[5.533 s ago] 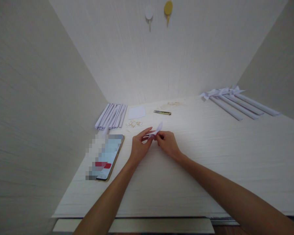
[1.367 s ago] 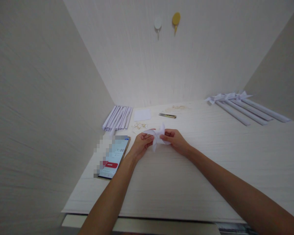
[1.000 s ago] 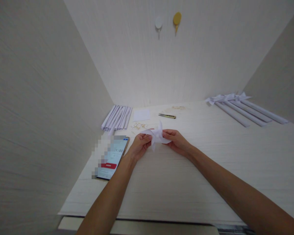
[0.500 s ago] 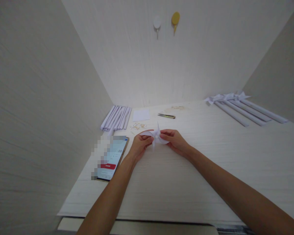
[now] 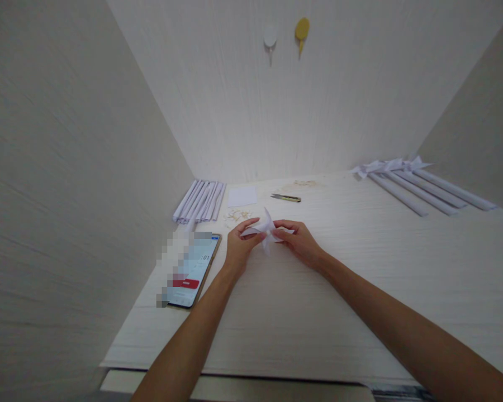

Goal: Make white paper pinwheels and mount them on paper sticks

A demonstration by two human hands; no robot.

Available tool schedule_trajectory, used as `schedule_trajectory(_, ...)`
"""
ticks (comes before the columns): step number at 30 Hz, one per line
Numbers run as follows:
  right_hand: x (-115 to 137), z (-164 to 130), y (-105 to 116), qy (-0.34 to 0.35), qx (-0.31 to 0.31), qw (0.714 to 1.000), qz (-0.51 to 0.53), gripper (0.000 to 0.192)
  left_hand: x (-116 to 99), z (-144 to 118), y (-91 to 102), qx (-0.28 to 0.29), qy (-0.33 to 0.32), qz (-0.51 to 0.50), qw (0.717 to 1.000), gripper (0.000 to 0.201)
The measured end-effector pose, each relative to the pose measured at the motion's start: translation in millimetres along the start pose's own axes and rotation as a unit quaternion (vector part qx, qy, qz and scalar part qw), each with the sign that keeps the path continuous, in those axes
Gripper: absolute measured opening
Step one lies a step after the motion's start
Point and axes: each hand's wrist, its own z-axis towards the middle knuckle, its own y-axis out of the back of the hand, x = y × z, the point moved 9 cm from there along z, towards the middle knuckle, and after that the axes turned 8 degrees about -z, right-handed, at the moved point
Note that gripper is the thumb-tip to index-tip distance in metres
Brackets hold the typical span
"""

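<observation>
- Left hand (image 5: 240, 245), fingers part-curled, and right hand (image 5: 298, 241), pinching, share the white folded-paper pinwheel (image 5: 267, 229), dead centre!
- Just beyond: yellow-handled metal snips (image 5: 286, 197).
- Further out, white rolled-paper sticks (image 5: 200, 201) left of centre, white pinwheel-topped paper sticks (image 5: 421, 194) right.

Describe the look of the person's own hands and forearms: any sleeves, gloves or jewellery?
The left hand and right hand are bare, without gloves. The left forearm and right forearm are slim and bare, with no sleeves, watch or bracelet in view. Rings would be too small to tell.
</observation>
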Motion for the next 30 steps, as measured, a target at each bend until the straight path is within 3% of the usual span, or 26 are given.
schedule_trajectory(5, 21.2, -4.1, 0.6, 0.05, -0.016, 0.992, -0.113, 0.028, -4.8, -0.9, 0.0, -0.009, -0.018, 0.017, 1.0, 0.054)
schedule_trajectory(15, 33.3, -7.6, -2.0, 0.119, -0.039, 0.973, -0.196, 0.022, -14.1, -6.6, -5.1, -0.017, -0.047, 0.054, 0.997, 0.063)
schedule_trajectory(24, 31.1, -6.5, -1.2, 0.135, -0.038, 0.972, -0.191, 0.022, -10.6, -4.2, -3.6, -0.017, -0.051, 0.053, 0.997, 0.054)
schedule_trajectory(30, 26.9, -5.1, 3.8, 0.097, -0.058, 0.976, -0.187, 0.02, -11.2, -4.9, -5.5, -0.01, -0.04, 0.031, 0.999, 0.046)
